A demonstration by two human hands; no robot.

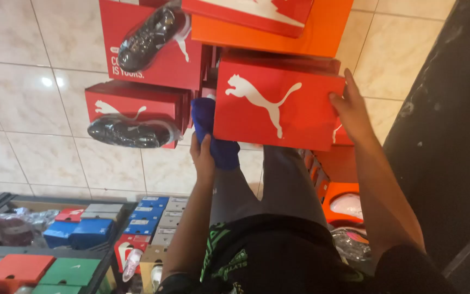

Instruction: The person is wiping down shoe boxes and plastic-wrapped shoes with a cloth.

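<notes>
Right hand (350, 111) flat on red box (276, 103); left hand (203, 158) clutching blue cloth (213, 133)

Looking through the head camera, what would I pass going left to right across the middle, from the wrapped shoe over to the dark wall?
Plastic-wrapped black shoe on a red box → left hand holding a blue cloth → red shoe box with a white leaping-cat mark → right hand on the box's right edge → dark wall.

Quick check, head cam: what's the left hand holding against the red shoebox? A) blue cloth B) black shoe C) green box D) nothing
A: the left hand grips a blue cloth at the left edge of the red shoebox, while the right hand steadies its other side.
</notes>
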